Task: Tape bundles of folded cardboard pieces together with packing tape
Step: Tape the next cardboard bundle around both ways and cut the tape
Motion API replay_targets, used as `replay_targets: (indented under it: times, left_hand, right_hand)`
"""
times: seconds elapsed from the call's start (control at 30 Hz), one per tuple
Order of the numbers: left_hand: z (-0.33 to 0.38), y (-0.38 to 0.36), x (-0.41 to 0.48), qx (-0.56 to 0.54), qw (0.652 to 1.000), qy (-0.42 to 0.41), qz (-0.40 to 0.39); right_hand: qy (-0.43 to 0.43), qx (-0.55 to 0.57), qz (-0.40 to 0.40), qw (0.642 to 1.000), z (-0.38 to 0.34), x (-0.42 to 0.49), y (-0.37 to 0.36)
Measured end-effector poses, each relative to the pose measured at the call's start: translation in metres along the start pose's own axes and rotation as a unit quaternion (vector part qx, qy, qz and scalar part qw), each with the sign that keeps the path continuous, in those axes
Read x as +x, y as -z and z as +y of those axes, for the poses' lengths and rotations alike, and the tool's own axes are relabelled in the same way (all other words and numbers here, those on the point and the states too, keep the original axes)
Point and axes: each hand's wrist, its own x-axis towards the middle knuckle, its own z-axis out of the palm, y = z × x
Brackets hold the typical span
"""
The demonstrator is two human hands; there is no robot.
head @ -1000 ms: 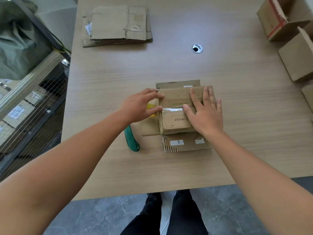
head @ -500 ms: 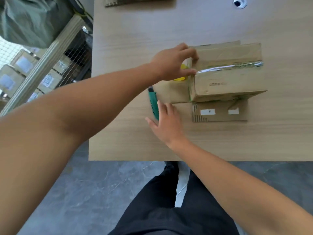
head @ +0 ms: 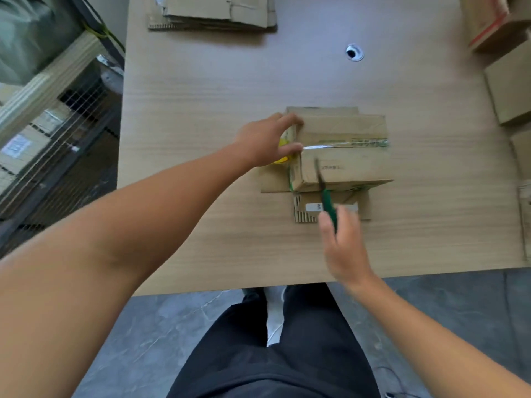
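Cardboard bundle: brown stack of folded cardboard pieces (head: 344,170), seen from the head camera near the middle of the pale wood-grain table (head: 201,110), a little toward its near edge, with flatter sheets poking out at its left and near sides.
Tape on bundle: one shiny strip of clear packing tape (head: 344,144) runs across the top from left end to right end; whether it passes underneath is hidden.
Left hand (head: 264,145): at the bundle's left end, curled round a yellow-cored tape roll (head: 283,143) that is mostly hidden, thumb lying on the strip.
Right hand (head: 342,239): blurred, clasping a green-handled utility knife (head: 327,202), blade out over the bundle's near side.
Done, as I judge: top strip laid, seemingly uncut from the roll.
Left: cut the strip, press its end down, perhaps add wraps.
Far edge: another flattened cardboard stack (head: 212,12); taped or not, I cannot tell.
Right edge: loose brown boxes (head: 508,90), probably waiting.
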Motion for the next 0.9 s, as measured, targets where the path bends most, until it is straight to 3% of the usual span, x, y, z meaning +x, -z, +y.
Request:
replay_targets:
  times: [0.07, 0.1, 0.27, 0.37, 0.43, 0.57, 0.67, 0.9]
  left_hand:
    - [0.004, -0.004, -0.003, -0.045, 0.998, 0.029, 0.013]
    - [0.007, -0.005, -0.005, -0.059, 0.997, 0.045, 0.018]
    - [0.002, -0.003, -0.015, -0.062, 0.996, 0.061, -0.037]
    - [-0.013, 0.008, -0.029, -0.241, 0.962, 0.086, -0.095]
    - [-0.021, 0.013, -0.037, -0.297, 0.946, 0.091, -0.091]
    - [-0.023, 0.016, -0.035, -0.128, 0.977, 0.103, -0.137]
    - [-0.016, 0.012, -0.029, -0.003, 0.983, 0.134, -0.125]
    - [0.000, 0.010, -0.038, -0.010, 0.982, 0.174, -0.072]
  right_hand:
    - [0.018, -0.030, 0.081, 0.996, -0.018, 0.028, 0.010]
    - [0.014, -0.040, 0.079, 0.996, -0.029, 0.045, 0.010]
    - [-0.039, -0.149, -0.039, 0.987, -0.048, 0.080, -0.006]
    - [-0.038, -0.134, -0.085, 0.987, -0.037, 0.076, -0.004]
    - [-0.029, -0.141, -0.114, 0.983, -0.033, 0.075, -0.001]
    - [-0.028, -0.133, -0.142, 0.980, -0.038, 0.075, 0.004]
    - [-0.028, -0.153, -0.162, 0.975, -0.042, 0.079, 0.007]
    - [-0.041, -0.242, -0.185, 0.952, -0.048, 0.083, -0.006]
